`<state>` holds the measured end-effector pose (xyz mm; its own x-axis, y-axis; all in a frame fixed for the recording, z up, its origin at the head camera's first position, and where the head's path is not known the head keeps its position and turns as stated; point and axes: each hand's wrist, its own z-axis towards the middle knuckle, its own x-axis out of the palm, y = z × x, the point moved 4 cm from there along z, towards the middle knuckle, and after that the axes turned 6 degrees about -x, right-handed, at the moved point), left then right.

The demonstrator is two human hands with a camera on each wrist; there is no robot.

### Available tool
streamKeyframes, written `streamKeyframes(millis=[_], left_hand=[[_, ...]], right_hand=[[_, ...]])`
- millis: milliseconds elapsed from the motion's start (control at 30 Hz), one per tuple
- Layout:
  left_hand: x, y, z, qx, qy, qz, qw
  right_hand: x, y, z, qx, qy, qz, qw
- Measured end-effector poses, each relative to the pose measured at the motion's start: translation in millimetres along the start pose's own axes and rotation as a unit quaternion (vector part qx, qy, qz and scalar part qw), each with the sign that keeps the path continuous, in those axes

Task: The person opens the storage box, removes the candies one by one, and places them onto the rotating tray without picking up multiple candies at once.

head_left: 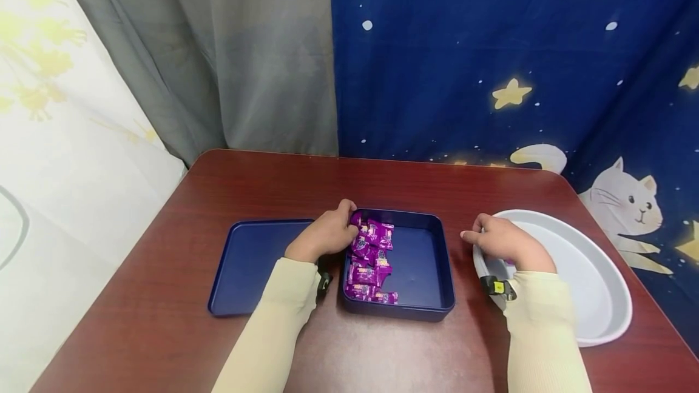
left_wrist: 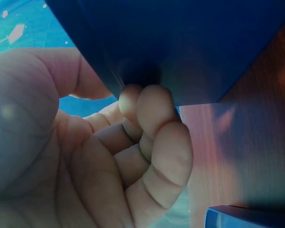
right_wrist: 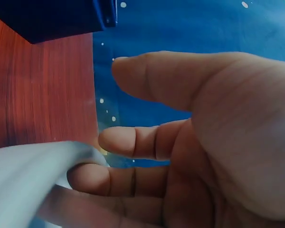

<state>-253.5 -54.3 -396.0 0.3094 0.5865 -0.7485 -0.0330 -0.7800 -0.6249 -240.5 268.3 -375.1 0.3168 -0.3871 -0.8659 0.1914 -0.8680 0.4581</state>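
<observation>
A dark blue tin box (head_left: 420, 311) stands at the table's middle, with several purple wrapped candies (head_left: 371, 253) heaped along its left side. My left hand (head_left: 327, 234) is at the box's left wall. In the left wrist view its fingers (left_wrist: 152, 137) curl against the outside of the box wall (left_wrist: 180, 42) while the thumb goes over the rim. My right hand (head_left: 505, 241) hovers over the left rim of a white plate (head_left: 595, 284). Its fingers (right_wrist: 133, 142) are loosely extended by the plate rim (right_wrist: 28, 175) and hold nothing. A small purple bit shows beneath it.
The box's blue lid (head_left: 251, 265) lies flat just left of my left forearm. The red-brown table (head_left: 382, 181) has bare wood behind and in front of the box. Curtains hang close behind the far edge. The plate overhangs the table's right side.
</observation>
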Motion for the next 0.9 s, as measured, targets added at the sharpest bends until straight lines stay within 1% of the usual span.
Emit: streamKeyframes(millis=[167, 300, 400, 533, 633, 733, 833, 900], left_hand=[[0.9, -0.2, 0.7, -0.003, -0.003, 0.002, 1.0000], [1.2, 0.4, 1.4, -0.005, -0.005, -0.001, 1.0000], [1.7, 0.7, 1.8, -0.005, -0.004, -0.002, 1.0000], [2.2, 0.5, 1.6, -0.002, -0.005, -0.001, 1.0000], [2.2, -0.3, 1.4, -0.001, -0.003, -0.001, 1.0000], [1.7, -1.5, 1.2, 0.001, -0.001, 0.000, 1.0000], [1.3, -1.4, 1.4, -0.001, -0.004, 0.002, 1.0000], [1.7, -0.6, 2.1, -0.002, -0.006, 0.002, 1.0000]], right_hand=[[6, 7, 3, -0.023, 0.011, 0.009, 1.000], [7, 16, 7, -0.060, 0.013, -0.004, 0.998], [8, 20, 9, -0.074, 0.014, -0.009, 0.997], [7, 25, 7, -0.070, 0.016, -0.004, 0.997], [-1, 35, 2, -0.085, -0.019, -0.022, 0.996], [-8, 51, -3, -0.110, -0.064, -0.027, 0.991], [-9, 71, -3, -0.154, -0.093, -0.033, 0.983], [-5, 84, 0, -0.185, -0.098, -0.047, 0.977]])
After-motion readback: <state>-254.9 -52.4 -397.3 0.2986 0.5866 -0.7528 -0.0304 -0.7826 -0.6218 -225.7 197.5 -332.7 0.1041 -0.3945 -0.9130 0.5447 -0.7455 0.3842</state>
